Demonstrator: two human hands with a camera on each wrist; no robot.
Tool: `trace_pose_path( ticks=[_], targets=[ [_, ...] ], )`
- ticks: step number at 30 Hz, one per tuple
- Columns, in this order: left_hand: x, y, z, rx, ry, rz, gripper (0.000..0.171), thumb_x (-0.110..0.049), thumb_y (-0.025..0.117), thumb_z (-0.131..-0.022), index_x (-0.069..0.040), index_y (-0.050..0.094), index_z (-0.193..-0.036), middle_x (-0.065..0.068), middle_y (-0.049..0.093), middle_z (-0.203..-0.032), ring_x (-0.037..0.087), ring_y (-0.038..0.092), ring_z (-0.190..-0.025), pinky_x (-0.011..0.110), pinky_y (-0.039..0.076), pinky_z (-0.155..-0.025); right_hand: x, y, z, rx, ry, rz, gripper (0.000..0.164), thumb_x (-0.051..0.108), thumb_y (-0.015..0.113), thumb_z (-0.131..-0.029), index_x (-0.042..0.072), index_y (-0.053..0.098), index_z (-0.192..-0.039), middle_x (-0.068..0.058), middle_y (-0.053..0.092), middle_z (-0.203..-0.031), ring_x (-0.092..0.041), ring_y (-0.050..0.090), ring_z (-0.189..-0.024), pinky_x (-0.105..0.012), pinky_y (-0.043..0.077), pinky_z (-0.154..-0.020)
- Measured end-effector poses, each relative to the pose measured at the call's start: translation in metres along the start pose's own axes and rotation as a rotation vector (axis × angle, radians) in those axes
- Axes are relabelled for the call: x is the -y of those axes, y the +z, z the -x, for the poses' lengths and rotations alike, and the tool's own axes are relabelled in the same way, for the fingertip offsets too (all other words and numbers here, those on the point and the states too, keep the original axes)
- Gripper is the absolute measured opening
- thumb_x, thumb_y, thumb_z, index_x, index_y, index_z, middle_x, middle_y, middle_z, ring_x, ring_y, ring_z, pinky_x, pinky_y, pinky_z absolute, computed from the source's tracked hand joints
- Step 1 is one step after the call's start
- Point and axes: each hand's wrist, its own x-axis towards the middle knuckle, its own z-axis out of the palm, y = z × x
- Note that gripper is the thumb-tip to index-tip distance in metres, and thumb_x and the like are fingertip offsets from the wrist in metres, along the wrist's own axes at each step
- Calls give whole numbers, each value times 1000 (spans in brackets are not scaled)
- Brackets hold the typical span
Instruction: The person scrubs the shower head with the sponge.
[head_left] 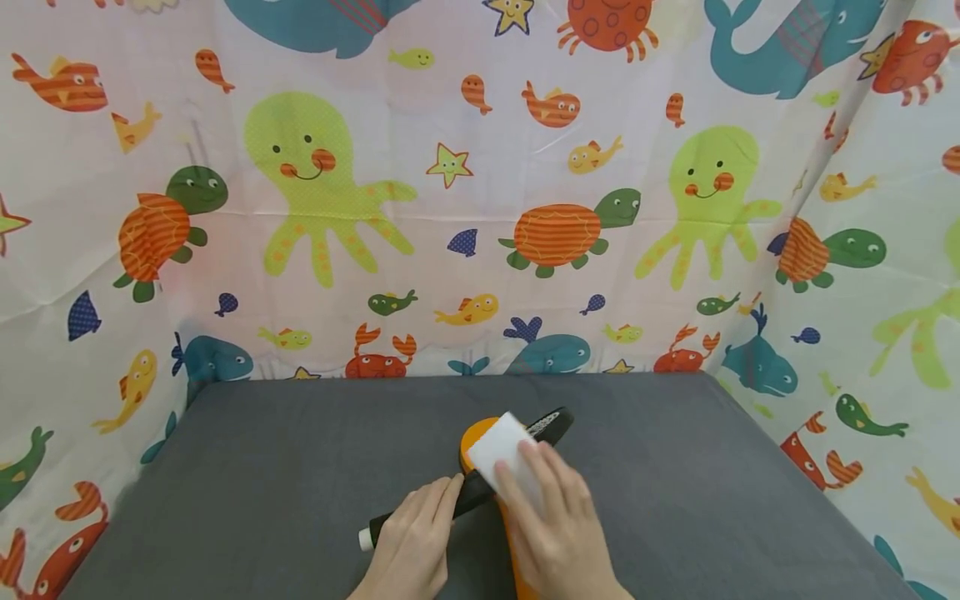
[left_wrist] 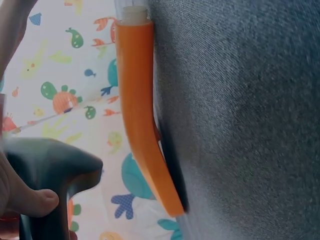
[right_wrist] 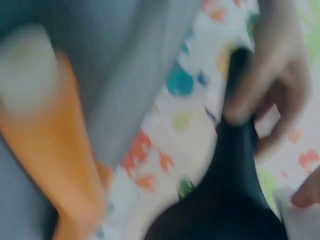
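Observation:
My left hand (head_left: 415, 532) grips the handle of a black shower head (head_left: 474, 493), whose white connector end points to the lower left. A speckled face shows at its far right end. My right hand (head_left: 558, 512) holds a white sponge (head_left: 497, 448) against the black shower head, near its wide end. Beneath them an orange shower head (head_left: 477, 435) lies on the table, partly covered by the hands. Its pale connector (left_wrist: 135, 14) and bent handle show in the left wrist view. Motion blurs the right wrist view.
A dark grey cloth covers the table (head_left: 300, 442). Behind it and along both sides hangs a white curtain (head_left: 450, 250) printed with sea animals. The orange shower head lies close under both hands.

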Motion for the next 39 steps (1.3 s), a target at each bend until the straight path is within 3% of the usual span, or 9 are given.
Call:
trace_pose_path(
  ticks=[3,7,12,16,20,23,29,34,39],
  targets=[
    [-2,-2,-2,-12,-12,-3,29,6,56,-75,6,62,-103,14,61,-97,22,62,-81,33,54,-65,7,7,4,5,-119,13,40,18,30,-98,6,62,-117,-20,52,-125,-35,48,-113,-41,33,-90],
    [-3,-8,-6,35,-74,97,49,8,74,-62,3,60,-109,11,61,-101,21,62,-83,34,55,-68,-5,3,-3,-80,-91,-25,36,19,35,-97,5,63,-115,-22,53,-123,-38,49,-109,-42,35,-89],
    [-3,-10,-7,43,-106,187,52,6,74,-66,0,59,-116,8,61,-104,19,63,-85,33,55,-70,-38,-12,-14,-132,187,-164,41,23,42,-91,2,57,-123,-24,46,-130,-38,45,-109,-44,46,-75],
    [-4,-9,-7,-43,-84,264,56,7,75,-66,-2,58,-118,6,61,-106,17,63,-86,30,55,-70,-64,-20,-15,-106,464,-352,44,3,50,-86,0,49,-129,-18,44,-132,-25,44,-109,-32,50,-72],
    [-6,-9,-7,-55,-171,588,53,3,72,-77,-9,53,-125,3,58,-115,17,62,-92,27,53,-75,-72,-22,-9,-47,761,-700,44,-9,50,-88,0,43,-130,-10,46,-128,-13,47,-107,-18,46,-79],
    [-7,-12,-7,61,-331,914,44,-8,63,-88,-9,49,-129,7,54,-121,16,59,-99,28,51,-82,-65,-21,-7,-61,906,-1070,36,-3,40,-95,2,37,-131,-8,43,-127,-14,50,-105,-22,50,-81],
    [-7,-13,-9,268,-469,1416,46,-8,44,-98,8,30,-139,31,40,-128,13,54,-104,27,45,-92,-44,-25,-12,-213,954,-1543,39,1,27,-96,10,30,-134,-9,39,-132,-18,49,-102,-30,49,-86],
    [-11,-10,-9,325,-543,1655,51,-7,39,-100,11,18,-142,28,45,-125,14,60,-93,28,49,-87,-29,-24,-17,-280,887,-1473,44,-7,33,-92,8,31,-133,-13,37,-131,-21,49,-104,-32,49,-86],
    [-17,-9,-8,374,-708,1745,46,-8,50,-95,7,33,-136,6,58,-93,11,56,-76,22,49,-72,-20,-12,-11,-262,710,-1188,54,-22,48,-81,-8,28,-129,-16,32,-133,-25,44,-112,-27,47,-90]
  ],
)
